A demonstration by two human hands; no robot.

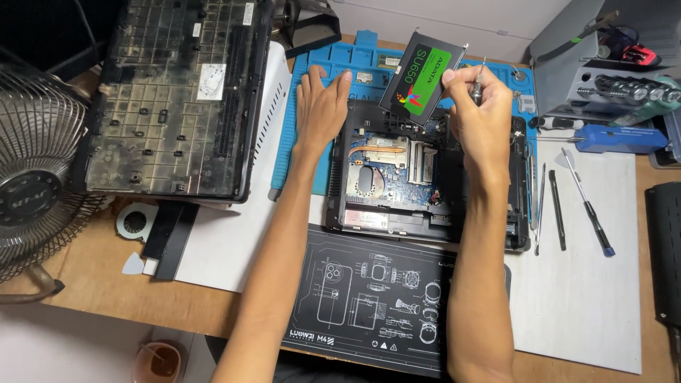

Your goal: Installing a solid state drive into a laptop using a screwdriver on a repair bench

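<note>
Holding the solid-state drive and a small screwdriver pinched together in the right hand, above the opened laptop base. Left hand open, flat on the blue repair mat, gripping nothing. Better to keep the drive tilted away from the screwdriver tip, probably.

Electronics repair bench, small workshop setup. Wooden worktop carries a blue silicone repair mat and a black work mat printed with phone diagrams. An opened laptop base shows its board and heatpipe; the removed keyboard deck lies upside down beside it. Screwdrivers, pry tools and a grey tool organiser on the right, loose cooling fan and desk fan on the left
</note>
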